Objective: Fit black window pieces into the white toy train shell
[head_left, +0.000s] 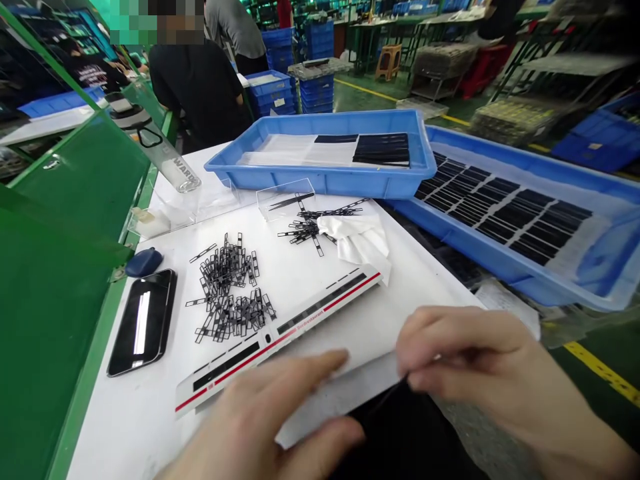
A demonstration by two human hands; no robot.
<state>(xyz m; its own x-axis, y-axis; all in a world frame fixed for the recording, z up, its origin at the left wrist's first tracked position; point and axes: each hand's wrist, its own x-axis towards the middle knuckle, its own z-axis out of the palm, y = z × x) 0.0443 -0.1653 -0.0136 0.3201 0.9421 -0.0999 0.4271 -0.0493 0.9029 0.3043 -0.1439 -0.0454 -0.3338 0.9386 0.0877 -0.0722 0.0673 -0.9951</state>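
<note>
My left hand [260, 427] lies flat near the table's front edge, its fingers pressing a pale sheet [345, 393]. My right hand [470, 367] is pinched on a thin black strip [390, 397] at the sheet's right end. Just beyond the hands lies a long white holder [280, 330] with a red line and black strips in it. Behind it sits a pile of small black frames [230, 290], and a second smaller pile [313, 223] lies beside a white cloth [363, 243].
A black phone [143, 323] lies at the left beside a dark blue object [144, 261]. Two blue trays [320, 177] [545, 273] with black strips stand at the back and right. A clear box [285, 199] sits near them. A person in black [200, 87] works behind.
</note>
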